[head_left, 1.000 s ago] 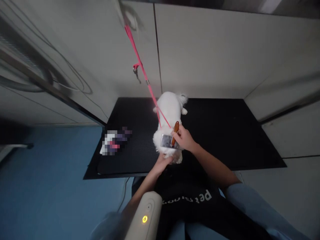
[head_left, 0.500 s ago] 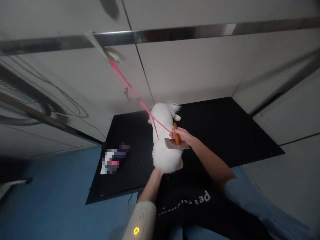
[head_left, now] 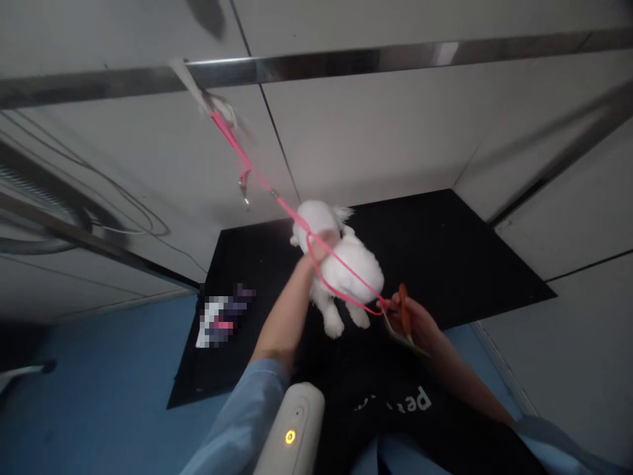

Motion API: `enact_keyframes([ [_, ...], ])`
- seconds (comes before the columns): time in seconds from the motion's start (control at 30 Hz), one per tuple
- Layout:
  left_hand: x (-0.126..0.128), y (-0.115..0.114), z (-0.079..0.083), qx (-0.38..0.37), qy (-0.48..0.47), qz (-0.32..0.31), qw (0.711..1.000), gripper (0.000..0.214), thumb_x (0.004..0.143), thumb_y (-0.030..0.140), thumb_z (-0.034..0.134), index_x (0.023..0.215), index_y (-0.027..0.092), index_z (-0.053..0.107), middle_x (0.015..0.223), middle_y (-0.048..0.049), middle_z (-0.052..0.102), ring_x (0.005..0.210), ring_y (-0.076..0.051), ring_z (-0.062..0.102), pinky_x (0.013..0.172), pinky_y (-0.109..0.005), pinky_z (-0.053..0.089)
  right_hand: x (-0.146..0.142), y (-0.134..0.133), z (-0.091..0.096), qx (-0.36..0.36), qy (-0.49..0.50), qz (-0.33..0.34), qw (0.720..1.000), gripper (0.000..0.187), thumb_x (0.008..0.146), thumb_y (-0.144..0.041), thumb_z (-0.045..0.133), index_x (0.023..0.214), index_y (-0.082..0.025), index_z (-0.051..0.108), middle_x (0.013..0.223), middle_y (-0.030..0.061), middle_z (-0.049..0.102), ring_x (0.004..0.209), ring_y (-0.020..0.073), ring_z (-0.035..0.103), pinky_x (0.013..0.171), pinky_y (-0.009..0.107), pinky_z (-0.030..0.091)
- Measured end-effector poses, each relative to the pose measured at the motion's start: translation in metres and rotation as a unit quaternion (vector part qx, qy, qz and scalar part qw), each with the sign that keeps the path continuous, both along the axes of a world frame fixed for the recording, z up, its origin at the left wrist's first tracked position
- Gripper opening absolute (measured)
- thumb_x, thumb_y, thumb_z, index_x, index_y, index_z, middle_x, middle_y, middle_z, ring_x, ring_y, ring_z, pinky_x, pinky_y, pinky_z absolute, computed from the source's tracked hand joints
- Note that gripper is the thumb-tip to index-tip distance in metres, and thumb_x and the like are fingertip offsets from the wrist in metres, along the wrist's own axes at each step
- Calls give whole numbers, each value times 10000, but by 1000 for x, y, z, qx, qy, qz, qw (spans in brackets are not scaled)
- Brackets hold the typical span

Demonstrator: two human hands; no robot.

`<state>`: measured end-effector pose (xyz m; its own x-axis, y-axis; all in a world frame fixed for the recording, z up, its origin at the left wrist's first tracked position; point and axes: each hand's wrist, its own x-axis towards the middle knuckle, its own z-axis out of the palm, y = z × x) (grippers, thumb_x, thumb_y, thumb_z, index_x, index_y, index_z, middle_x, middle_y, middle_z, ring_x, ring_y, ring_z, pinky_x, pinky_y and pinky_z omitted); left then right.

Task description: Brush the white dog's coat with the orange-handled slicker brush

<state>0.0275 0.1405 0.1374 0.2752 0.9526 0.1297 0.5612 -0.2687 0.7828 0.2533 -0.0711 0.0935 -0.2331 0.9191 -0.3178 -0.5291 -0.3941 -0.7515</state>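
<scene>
A small white dog [head_left: 353,267] with fluffy fur is on the black table, its body bent and two pale feet toward me. My left hand [head_left: 324,245] is against the dog's middle, under the pink strap, its fingers partly sunk in fur and blurred; it appears closed around the body. To the right of the dog, my right hand [head_left: 413,320] is closed on the orange handle of a slicker brush [head_left: 405,313], whose flat metal plate is tilted down. The same hand also pinches the end of the pink grooming loop [head_left: 346,264], which is stretched wide over the dog.
The black table [head_left: 445,251] stands against a pale wall. A metal rail [head_left: 346,63] holds the strap's white tie [head_left: 190,82]. A blurred-out item [head_left: 222,320] lies at the table's left. A white device with a yellow light [head_left: 291,429] is close to my body.
My left hand has moved from the dog's near end up to its middle. My right hand has drawn the brush and pink loop down and right, widening the loop. The dog has bent and turned.
</scene>
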Motion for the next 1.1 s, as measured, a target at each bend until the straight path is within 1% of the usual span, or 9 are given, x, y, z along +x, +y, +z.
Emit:
enact_keyframes([
  [0.17, 38, -90, -59, 22, 89, -162, 982, 148, 720, 228, 653, 619, 200, 549, 703, -92, 671, 835, -282, 670, 1001, -502, 456, 3, 73, -9, -32, -89, -186, 978, 486, 563, -427, 887, 833, -244, 527, 978, 8, 750, 661, 141, 660, 578, 263, 530],
  [0.3, -11, -156, -93, 111, 32, -149, 982, 284, 938, 256, 368, 746, 228, 576, 883, -120, 719, 876, -234, 674, 960, -443, 509, -37, 135, -22, 56, -179, -13, 982, 433, 586, -458, 854, 762, -217, 540, 826, 14, 736, 717, 160, 670, 668, 280, 546],
  [0.53, -51, -224, -90, 88, -26, -111, 990, 249, 924, 241, 362, 731, 228, 519, 717, -36, 643, 710, -186, 609, 978, -464, 500, -72, 148, -39, 205, -217, 70, 952, 388, 714, -484, 780, 902, -228, 557, 902, 42, 742, 900, 223, 692, 795, 356, 557],
  [0.6, -48, -235, -87, 41, -44, -101, 993, 227, 885, 290, 430, 692, 242, 539, 704, -41, 647, 698, -198, 599, 989, -482, 492, -72, 136, -38, 198, -209, 143, 947, 382, 689, -457, 803, 877, -219, 571, 862, 37, 733, 808, 211, 688, 715, 335, 560],
  [0.73, -43, -246, -80, -111, -105, -48, 987, 140, 734, 368, 617, 620, 288, 599, 706, -56, 675, 715, -233, 617, 1039, -492, 463, -76, 126, -32, 186, -221, 28, 957, 317, 744, -459, 748, 850, -230, 555, 869, 22, 718, 783, 184, 662, 692, 316, 551],
  [0.83, -40, -247, -80, -167, -129, -44, 977, 140, 675, 409, 665, 607, 296, 616, 710, -64, 689, 751, -257, 634, 1056, -505, 450, -80, 131, -29, 189, -216, 180, 941, 320, 671, -396, 806, 811, -220, 578, 780, 8, 695, 753, 187, 650, 692, 320, 546],
  [0.9, -41, -246, -86, -157, -140, -39, 977, 144, 688, 427, 669, 661, 287, 645, 771, -74, 710, 809, -267, 650, 1057, -497, 449, -82, 140, -29, 160, -240, 137, 948, 310, 685, -409, 782, 765, -217, 551, 703, -16, 653, 690, 162, 618, 662, 298, 529],
  [0.97, -42, -242, -97, -102, -162, 77, 978, 184, 738, 445, 644, 769, 264, 662, 923, -98, 721, 947, -278, 654, 1057, -481, 446, -81, 148, -30, 153, -260, 14, 953, 294, 728, -415, 741, 778, -221, 527, 707, -29, 633, 715, 151, 613, 676, 280, 517],
  [1.1, -35, -226, -126, -107, -202, 369, 901, 258, 816, 420, 601, 975, 218, 582, 1045, -99, 669, 1072, -265, 623, 1016, -450, 472, -80, 151, -37, 152, -254, 173, 939, 278, 699, -335, 769, 791, -205, 542, 700, -21, 630, 719, 167, 630, 683, 300, 512],
])
